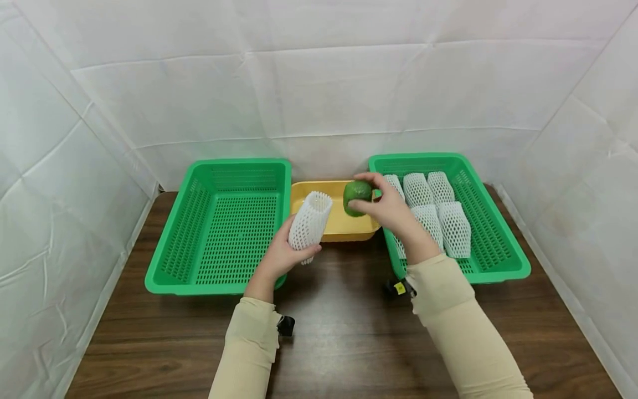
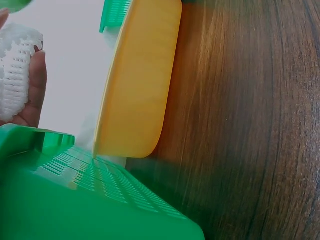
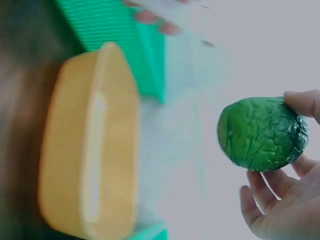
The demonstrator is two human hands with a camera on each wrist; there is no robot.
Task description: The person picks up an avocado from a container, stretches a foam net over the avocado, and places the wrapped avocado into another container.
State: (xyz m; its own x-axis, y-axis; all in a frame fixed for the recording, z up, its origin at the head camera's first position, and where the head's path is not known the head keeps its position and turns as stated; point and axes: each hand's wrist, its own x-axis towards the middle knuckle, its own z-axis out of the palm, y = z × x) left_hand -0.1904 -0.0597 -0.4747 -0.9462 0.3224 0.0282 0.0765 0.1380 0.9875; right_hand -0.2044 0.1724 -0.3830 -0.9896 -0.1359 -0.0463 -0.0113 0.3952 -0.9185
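Note:
My left hand grips a white foam net sleeve, tilted with its open end up and toward the right. In the left wrist view the fingers curl around the sleeve. With thumb and fingers, my right hand pinches a round green fruit. Its skin looks glossy and wrinkled in the right wrist view, where the fruit is held up at the right. From above, the fruit overlaps the yellow basin, just right of the sleeve's open end.
A green basket with slotted walls stands on the left, nothing visible inside. Another green basket at right holds several white foam-netted items. The dark wooden table meets white sheeting behind and at both sides.

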